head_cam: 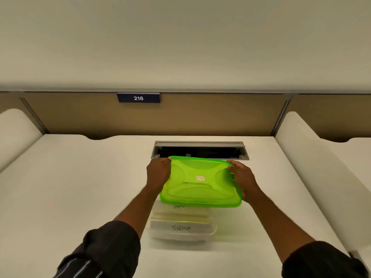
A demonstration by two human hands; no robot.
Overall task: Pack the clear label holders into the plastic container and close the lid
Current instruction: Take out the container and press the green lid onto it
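A bright green plastic lid (200,182) hangs above the white desk, held at both ends. My left hand (158,173) grips its left edge and my right hand (244,179) grips its right edge. Below and nearer to me lie clear label holders (181,227) with white paper inserts; one reads "SIGMA", another is partly hidden under the lid. They look stacked, and the image is blurred there. Whether a clear container surrounds them I cannot tell.
The white desk (80,187) has an open grey cable tray (198,150) just beyond the lid. A tan partition (200,115) with a blue "216" sign (138,98) closes the back. Neighbouring desks sit to the left and right.
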